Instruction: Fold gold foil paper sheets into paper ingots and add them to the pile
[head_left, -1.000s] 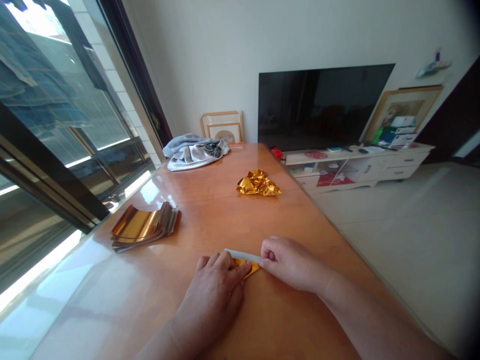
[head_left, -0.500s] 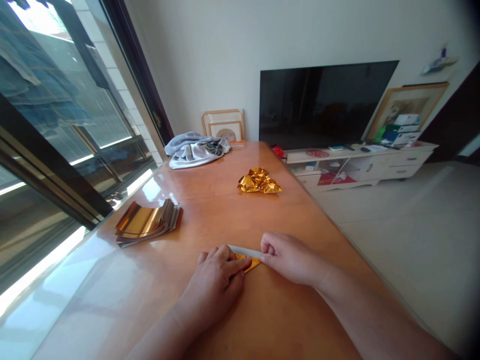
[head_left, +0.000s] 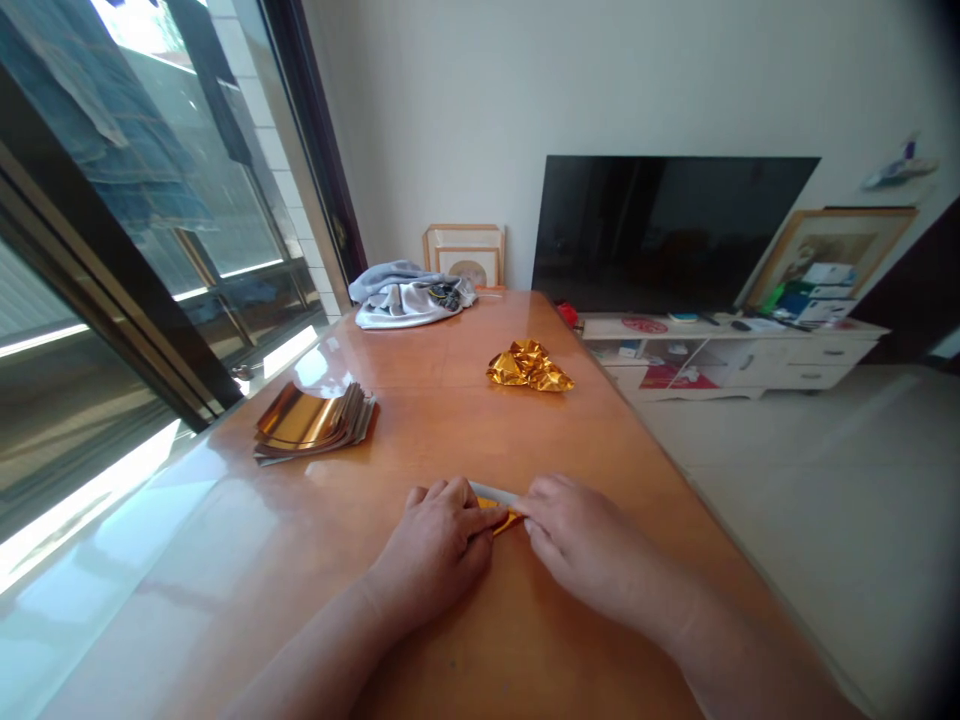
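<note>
A small piece of gold foil paper (head_left: 501, 516), white on its turned-up edge, lies on the wooden table (head_left: 450, 420) in front of me. My left hand (head_left: 439, 540) rests palm down on it, fingers together, pressing it flat. My right hand (head_left: 581, 540) comes in from the right, its fingertips closed on the paper's white edge. Most of the paper is hidden beneath both hands.
A stack of gold foil sheets (head_left: 315, 425) sits at the left. A heap of folded gold pieces (head_left: 529, 366) lies mid-table to the right. A grey cloth (head_left: 409, 298) is at the far end. Glass doors stand to the left; a TV (head_left: 667, 232) and cabinet to the right.
My right hand has slid left and lowered onto the paper, closer to my left hand. The view has shifted slightly; less of the gold paper shows.
</note>
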